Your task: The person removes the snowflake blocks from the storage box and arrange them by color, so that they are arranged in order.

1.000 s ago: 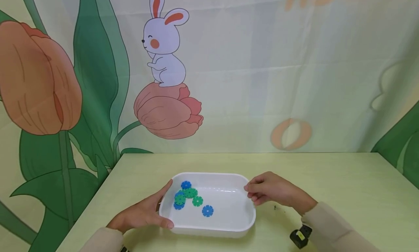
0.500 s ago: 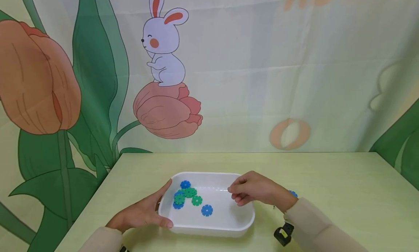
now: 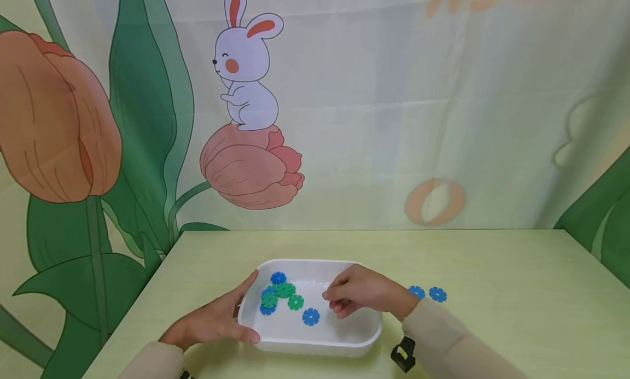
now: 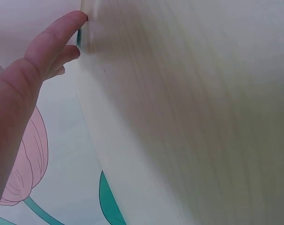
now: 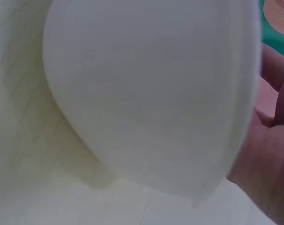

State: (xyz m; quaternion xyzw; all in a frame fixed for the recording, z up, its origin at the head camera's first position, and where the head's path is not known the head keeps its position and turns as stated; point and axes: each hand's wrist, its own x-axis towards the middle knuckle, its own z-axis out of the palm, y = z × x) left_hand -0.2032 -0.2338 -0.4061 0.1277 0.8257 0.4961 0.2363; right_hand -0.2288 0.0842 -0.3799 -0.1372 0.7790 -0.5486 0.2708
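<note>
A white plastic tray [image 3: 339, 338] sits on the table, with several blue and green notched discs in it. My left hand [image 3: 214, 320] holds the tray's left end, thumb at the front rim and fingers along the left side. In the left wrist view the fingers [image 4: 52, 42] lie against the tray wall. My right hand [image 3: 361, 292] hovers over the tray's right half, fingers loosely bent, with nothing visible in them. Its fingertips are a little right of a green disc [image 3: 296, 302] and a blue disc [image 3: 310, 316]. Other green discs [image 3: 284, 290] overlap blue ones at the left.
Two more blue discs, a left one [image 3: 416, 292] and a right one [image 3: 437, 294], lie on the table [image 3: 492, 269] right of the tray, beyond my right wrist. Behind the table hangs a printed cloth [image 3: 344, 122] with a rabbit and tulips.
My right hand has moved left from the tray's right rim to over its inside, uncovering two blue discs on the table. The left hand and the tray stay in place.
</note>
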